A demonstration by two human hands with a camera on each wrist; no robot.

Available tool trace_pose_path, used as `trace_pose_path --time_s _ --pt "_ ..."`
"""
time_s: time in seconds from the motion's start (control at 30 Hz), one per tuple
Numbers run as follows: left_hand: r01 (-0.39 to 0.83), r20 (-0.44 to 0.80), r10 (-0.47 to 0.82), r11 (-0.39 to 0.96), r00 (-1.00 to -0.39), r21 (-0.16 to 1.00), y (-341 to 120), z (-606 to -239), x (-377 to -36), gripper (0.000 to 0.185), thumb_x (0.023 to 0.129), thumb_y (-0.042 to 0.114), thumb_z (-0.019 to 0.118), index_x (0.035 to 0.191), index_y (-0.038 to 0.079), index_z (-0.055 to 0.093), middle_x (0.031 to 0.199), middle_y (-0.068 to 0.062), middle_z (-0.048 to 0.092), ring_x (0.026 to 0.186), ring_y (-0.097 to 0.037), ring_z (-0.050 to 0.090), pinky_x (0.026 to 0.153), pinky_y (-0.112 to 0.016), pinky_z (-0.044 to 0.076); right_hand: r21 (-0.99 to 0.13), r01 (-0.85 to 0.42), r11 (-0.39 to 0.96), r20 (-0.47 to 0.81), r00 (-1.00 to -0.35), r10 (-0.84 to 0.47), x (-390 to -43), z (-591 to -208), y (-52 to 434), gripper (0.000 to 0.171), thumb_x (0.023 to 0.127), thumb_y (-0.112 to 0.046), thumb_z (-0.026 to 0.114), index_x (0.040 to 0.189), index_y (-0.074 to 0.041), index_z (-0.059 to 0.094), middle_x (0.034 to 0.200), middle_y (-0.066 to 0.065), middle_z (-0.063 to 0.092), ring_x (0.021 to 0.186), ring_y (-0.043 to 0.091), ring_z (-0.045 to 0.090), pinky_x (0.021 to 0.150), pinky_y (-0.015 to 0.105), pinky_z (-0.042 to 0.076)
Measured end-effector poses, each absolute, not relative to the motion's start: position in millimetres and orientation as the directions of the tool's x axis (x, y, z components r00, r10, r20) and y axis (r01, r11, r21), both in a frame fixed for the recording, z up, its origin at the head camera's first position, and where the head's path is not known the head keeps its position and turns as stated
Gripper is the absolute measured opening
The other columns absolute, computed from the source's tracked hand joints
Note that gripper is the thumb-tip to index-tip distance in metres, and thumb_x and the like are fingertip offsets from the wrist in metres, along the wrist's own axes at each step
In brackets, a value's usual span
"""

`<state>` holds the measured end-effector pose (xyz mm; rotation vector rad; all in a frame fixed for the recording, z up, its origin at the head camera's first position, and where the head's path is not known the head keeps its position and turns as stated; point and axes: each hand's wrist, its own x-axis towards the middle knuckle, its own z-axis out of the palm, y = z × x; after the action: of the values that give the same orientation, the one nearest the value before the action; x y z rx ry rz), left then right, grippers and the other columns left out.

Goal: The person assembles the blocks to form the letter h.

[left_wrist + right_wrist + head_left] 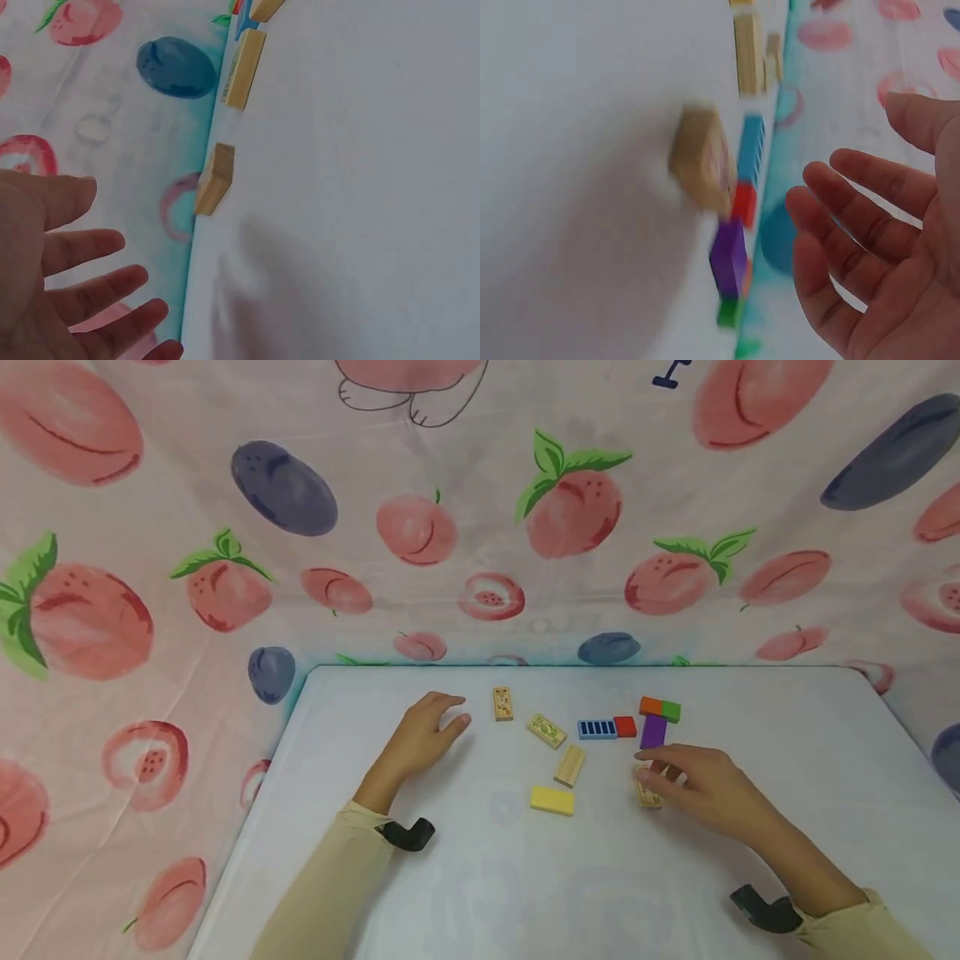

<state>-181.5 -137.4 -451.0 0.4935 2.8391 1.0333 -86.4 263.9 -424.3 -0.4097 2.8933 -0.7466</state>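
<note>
The blue block [597,729] has dark stripes (the backdrop [480,464], fruit).

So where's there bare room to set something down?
Widest: the table this side of the yellow block. Also right of the right hand. Crowded: around the purple block, with orange block, green block and red block close by.

No readable text, labels or numbers.

Four wooden blocks [570,766] — six coloured blocks [552,801]
</note>
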Motion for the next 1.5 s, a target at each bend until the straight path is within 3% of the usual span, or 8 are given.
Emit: trace_pose_path --time_s 0.27,0.6,0.9,1.07,1.23,1.4,1.5 --pt "0.201 -0.039 0.305 0.713 -0.952 0.672 -102.4 -470.0 -211.6 0.048 0.101 0.032 0.062 0.142 0.008 0.059 0.128 -0.016 0.063 0.112 -0.030 0.064 0.100 -0.046 0.051 -0.621 -0.195 0.759 -0.177 -0.909 -0.378 -98.6 -443.1 211.6 0.024 0.094 -0.033 0.074 0.114 -0.019 0.077 0.083 -0.011 0.067 0.075 0.009 0.058 0.064 0.021 0.053" --pt "0.122 -0.084 0.230 0.753 -0.970 0.647 -80.7 -483.0 -228.5 0.056 0.099 0.035 0.066 0.149 0.012 0.053 0.112 -0.012 0.064 0.100 -0.025 0.056 0.094 -0.043 0.048 -0.632 -0.138 0.762 -0.225 -0.909 -0.351 -103.9 -459.3 176.3 0.023 0.087 -0.036 0.079 0.105 -0.022 0.078 0.071 -0.008 0.060 0.068 0.012 0.052 0.059 0.024 0.041" --pt "0.088 -0.154 0.218 0.805 -0.964 0.587 -75.4 -481.2 -232.9 0.060 0.096 0.041 0.070 0.148 0.016 0.054 0.118 -0.011 0.064 0.101 -0.025 0.057 0.091 -0.042 0.049 -0.619 -0.070 0.782 -0.271 -0.916 -0.296 -107.3 -459.2 165.6 0.027 0.079 -0.032 0.088 0.101 -0.019 0.079 0.067 -0.004 0.056 0.067 0.013 0.050 0.060 0.026 0.037" --pt "0.090 -0.134 0.211 0.795 -0.968 0.601 -74.7 -482.8 -232.4 0.056 0.094 0.038 0.073 0.144 0.016 0.058 0.117 -0.011 0.064 0.101 -0.026 0.059 0.091 -0.043 0.050 -0.614 -0.068 0.787 -0.267 -0.920 -0.287 -106.4 -457.5 161.5 0.025 0.078 -0.027 0.089 0.098 -0.017 0.078 0.065 -0.003 0.054 0.065 0.013 0.049 0.059 0.025 0.036" --pt "0.127 -0.061 0.220 0.743 -0.974 0.657 -73.9 -483.7 -229.6 0.053 0.091 0.027 0.079 0.136 0.014 0.056 0.121 -0.013 0.065 0.107 -0.030 0.061 0.095 -0.046 0.049 -0.585 -0.078 0.807 -0.265 -0.922 -0.282 -103.9 -458.0 155.9 0.022 0.076 -0.024 0.091 0.089 -0.023 0.073 0.070 -0.003 0.055 0.069 0.013 0.050 0.063 0.027 0.039" --pt "0.151 -0.011 0.229 0.677 -0.973 0.720 -74.3 -482.0 -224.2 0.047 0.090 0.018 0.078 0.128 0.014 0.051 0.110 -0.011 0.070 0.095 -0.026 0.064 0.086 -0.043 0.051 -0.538 -0.092 0.838 -0.252 -0.931 -0.265 -100.5 -456.0 150.1 0.027 0.074 -0.023 0.092 0.084 -0.026 0.067 0.084 -0.008 0.061 0.081 0.014 0.053 0.074 0.030 0.047" --pt "0.132 -0.009 0.207 0.657 -0.978 0.742 -78.3 -482.2 -220.2 0.047 0.091 0.017 0.077 0.131 0.015 0.052 0.101 -0.008 0.070 0.088 -0.022 0.063 0.082 -0.038 0.051 -0.532 -0.074 0.843 -0.264 -0.932 -0.248 -98.7 -454.8 148.2 0.027 0.074 -0.023 0.092 0.088 -0.025 0.069 0.082 -0.009 0.062 0.081 0.014 0.054 0.073 0.031 0.047"
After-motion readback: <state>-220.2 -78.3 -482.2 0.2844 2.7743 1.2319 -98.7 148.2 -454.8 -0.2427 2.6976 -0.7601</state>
